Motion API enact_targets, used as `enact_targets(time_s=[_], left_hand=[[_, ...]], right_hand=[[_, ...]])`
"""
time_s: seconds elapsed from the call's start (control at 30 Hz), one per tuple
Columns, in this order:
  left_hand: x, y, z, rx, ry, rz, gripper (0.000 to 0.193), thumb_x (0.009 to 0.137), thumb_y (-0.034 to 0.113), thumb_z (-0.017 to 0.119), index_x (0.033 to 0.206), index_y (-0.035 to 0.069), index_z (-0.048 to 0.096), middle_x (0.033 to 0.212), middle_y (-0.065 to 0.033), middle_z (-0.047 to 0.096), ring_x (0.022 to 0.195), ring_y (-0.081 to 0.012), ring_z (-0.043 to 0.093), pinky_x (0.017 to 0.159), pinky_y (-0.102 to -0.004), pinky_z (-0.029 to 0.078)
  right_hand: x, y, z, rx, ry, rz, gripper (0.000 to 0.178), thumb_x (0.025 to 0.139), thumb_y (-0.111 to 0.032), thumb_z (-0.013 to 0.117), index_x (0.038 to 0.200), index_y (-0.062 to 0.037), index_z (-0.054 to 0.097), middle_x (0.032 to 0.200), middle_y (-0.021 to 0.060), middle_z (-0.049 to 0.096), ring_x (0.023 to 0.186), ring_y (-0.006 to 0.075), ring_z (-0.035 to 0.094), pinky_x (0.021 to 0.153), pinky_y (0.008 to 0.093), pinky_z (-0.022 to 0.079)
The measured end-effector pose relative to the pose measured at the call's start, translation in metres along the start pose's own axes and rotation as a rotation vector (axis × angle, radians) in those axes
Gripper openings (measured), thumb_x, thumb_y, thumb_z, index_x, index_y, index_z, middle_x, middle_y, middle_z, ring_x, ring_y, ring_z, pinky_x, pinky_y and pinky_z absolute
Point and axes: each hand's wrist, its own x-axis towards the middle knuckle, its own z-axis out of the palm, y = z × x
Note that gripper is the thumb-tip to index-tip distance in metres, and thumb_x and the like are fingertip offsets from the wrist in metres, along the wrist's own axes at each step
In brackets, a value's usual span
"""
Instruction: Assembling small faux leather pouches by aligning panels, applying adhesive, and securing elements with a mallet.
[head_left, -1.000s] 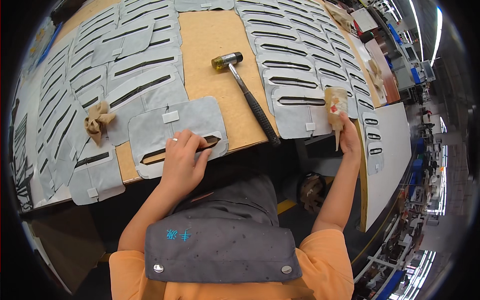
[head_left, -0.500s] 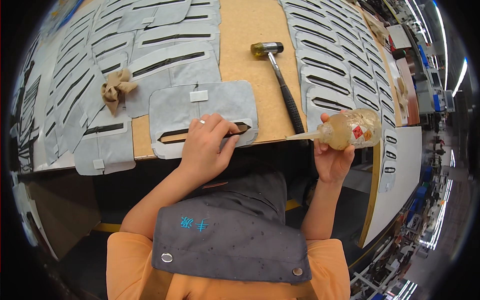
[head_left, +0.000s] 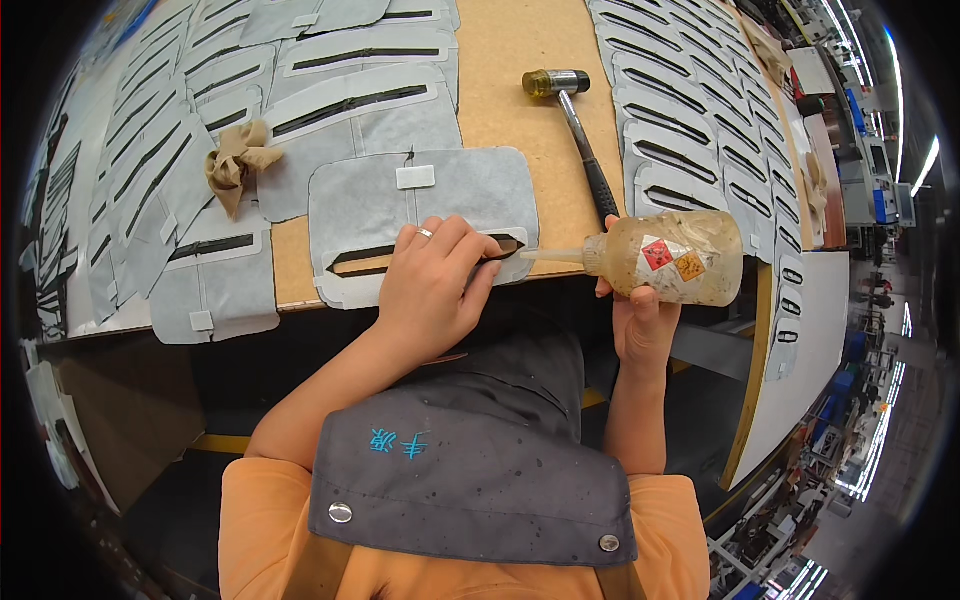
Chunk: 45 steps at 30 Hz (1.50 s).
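A cloudy amber plastic squeeze bottle (head_left: 672,240) is held sideways over the desk edge.
The bottle is clamped in the fingers of the right hand (head_left: 645,325), its narrow nozzle (head_left: 560,256) pointed left at the right end of the dark-edged slot (head_left: 360,262) in a grey rounded fabric panel (head_left: 370,210); whether contact is made cannot be told. An amber tint is seen through the bottle's wall, but the fill level cannot be made out. The panel, laid on the wooden desk (head_left: 500,60), is covered partly by the left hand (head_left: 435,285), whose fingers are bent over the slot; whether anything is pinched cannot be told.
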Motion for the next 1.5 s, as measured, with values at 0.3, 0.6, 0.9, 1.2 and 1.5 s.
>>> enact_targets(time_s=[0.3, 0.6, 0.9, 1.2, 1.5], left_hand=[[0.0, 0.001, 0.0, -0.014, 0.006, -0.003, 0.011, 0.079, 0.012, 0.067, 0.088, 0.009, 0.06, 0.083, -0.0047, 0.053, 0.078, -0.0233, 0.052, 0.07, -0.0354, 0.035], [0.002, 0.002, -0.004, -0.099, -0.04, -0.092, 0.009, 0.079, 0.008, 0.066, 0.087, 0.007, 0.062, 0.083, -0.0044, 0.056, 0.08, -0.0234, 0.054, 0.073, -0.0348, 0.034], [0.004, 0.003, -0.009, -0.17, -0.074, -0.143, 0.009, 0.08, 0.008, 0.066, 0.087, 0.006, 0.061, 0.081, -0.0049, 0.056, 0.078, -0.0223, 0.054, 0.073, -0.0338, 0.034], [0.008, 0.004, -0.011, -0.218, -0.088, -0.181, 0.007, 0.081, 0.009, 0.066, 0.086, 0.006, 0.062, 0.08, -0.0041, 0.057, 0.08, -0.0226, 0.055, 0.071, -0.0358, 0.034], [0.004, 0.002, -0.009, -0.176, -0.083, -0.142, 0.007, 0.081, 0.008, 0.065, 0.087, 0.006, 0.062, 0.084, -0.0047, 0.057, 0.081, -0.0232, 0.053, 0.074, -0.0346, 0.034]], right_hand=[[-0.003, 0.001, 0.003, -0.037, 0.02, 0.002, 0.091, 0.07, -0.035, 0.085, 0.139, -0.0062, 0.032, 0.126, 0.0178, 0.054, 0.123, 0.0312, 0.052, 0.065, 0.0288, 0.054], [-0.009, 0.002, 0.003, -0.044, 0.021, -0.105, 0.099, 0.07, -0.037, 0.085, 0.144, -0.0056, 0.027, 0.129, 0.0218, 0.052, 0.123, 0.0326, 0.052, 0.066, 0.0295, 0.055], [-0.013, 0.011, 0.008, -0.22, -0.017, -0.219, 0.103, 0.071, -0.047, 0.081, 0.146, -0.0047, 0.023, 0.13, 0.0253, 0.05, 0.117, 0.0282, 0.055, 0.07, 0.0282, 0.058], [-0.014, 0.017, 0.007, -0.147, 0.015, -0.183, 0.101, 0.072, -0.045, 0.081, 0.145, -0.0044, 0.024, 0.131, 0.0263, 0.049, 0.114, 0.0268, 0.057, 0.072, 0.0304, 0.057], [0.014, -0.046, -0.009, 1.073, -0.324, 0.294, 0.09, 0.083, -0.057, 0.065, 0.137, 0.0057, 0.03, 0.121, 0.0211, 0.052, 0.061, 0.0125, 0.052, 0.05, 0.025, 0.042]])
